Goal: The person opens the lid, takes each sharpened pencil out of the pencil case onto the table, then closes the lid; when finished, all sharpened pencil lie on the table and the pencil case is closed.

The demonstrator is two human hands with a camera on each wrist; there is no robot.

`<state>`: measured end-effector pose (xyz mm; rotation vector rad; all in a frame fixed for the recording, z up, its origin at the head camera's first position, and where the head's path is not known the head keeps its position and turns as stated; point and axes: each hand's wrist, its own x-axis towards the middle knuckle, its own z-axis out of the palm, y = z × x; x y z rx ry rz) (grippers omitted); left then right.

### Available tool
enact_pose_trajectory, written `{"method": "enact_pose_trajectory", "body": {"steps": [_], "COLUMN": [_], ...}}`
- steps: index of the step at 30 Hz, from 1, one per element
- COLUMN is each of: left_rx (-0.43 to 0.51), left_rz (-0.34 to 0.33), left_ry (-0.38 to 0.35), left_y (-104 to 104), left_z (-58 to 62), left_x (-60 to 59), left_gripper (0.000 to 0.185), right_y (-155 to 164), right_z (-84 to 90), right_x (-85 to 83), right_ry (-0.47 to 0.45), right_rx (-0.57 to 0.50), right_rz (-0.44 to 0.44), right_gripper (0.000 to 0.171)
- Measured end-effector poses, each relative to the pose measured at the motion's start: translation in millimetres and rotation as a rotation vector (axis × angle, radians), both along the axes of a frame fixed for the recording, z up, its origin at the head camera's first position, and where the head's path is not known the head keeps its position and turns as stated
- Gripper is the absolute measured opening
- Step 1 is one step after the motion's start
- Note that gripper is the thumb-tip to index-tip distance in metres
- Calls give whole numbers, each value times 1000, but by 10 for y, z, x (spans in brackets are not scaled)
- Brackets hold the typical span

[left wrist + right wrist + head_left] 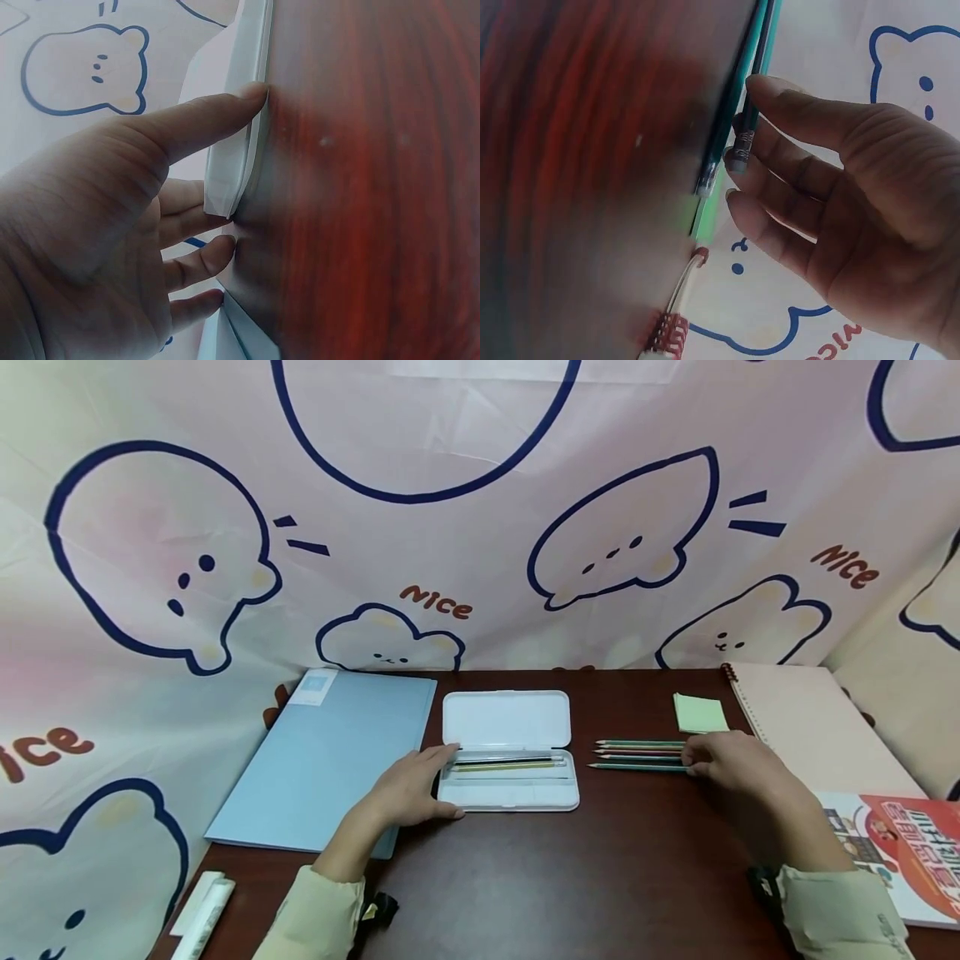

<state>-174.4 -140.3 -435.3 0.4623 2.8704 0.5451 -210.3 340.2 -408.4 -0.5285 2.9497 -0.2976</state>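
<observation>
A white pencil case (508,802) lies with its lid (507,718) folded back; a few pencils (510,765) are in its tray. My left hand (408,785) holds the case at its left end, thumb on the front edge and fingers round the end and back. To the right, several dark pencils (637,757) lie side by side, tips pointing left. My right hand (738,768) pinches a dark green pencil (742,146) between thumb and fingers near its blunt end. In the right wrist view this end stands a little apart from another pencil (724,124).
A blue folder (337,752) lies left of the case, partly behind my left hand. Green sticky notes (699,714) sit behind my right hand. At the right are a spiral notebook (825,727) and a red-and-white book (915,852). White sticks (202,910) lie front left on the brown table (570,885).
</observation>
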Motion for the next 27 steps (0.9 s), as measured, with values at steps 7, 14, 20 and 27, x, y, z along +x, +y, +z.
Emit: {"method": "enact_pose_trajectory", "body": {"steps": [7,14,20,27], "left_rx": [12,10,10,10], "left_rz": [1,13,6,2], "left_ry": [3,1,1,7], "left_y": [13,-21,-10,-1], "left_z": [-29,-40,-27,-13], "left_x": [-1,0,-5,-4], "left_gripper": [99,100,100,100], "right_y": [137,106,13,-472], "right_z": [-19,-56,-40,43], "right_x": [-17,-101,-142,-171], "right_ry": [19,17,47,109], "right_rx": [40,65,63,-73], "right_rz": [-34,-32,-51,49], "right_gripper": [17,15,12,11]}}
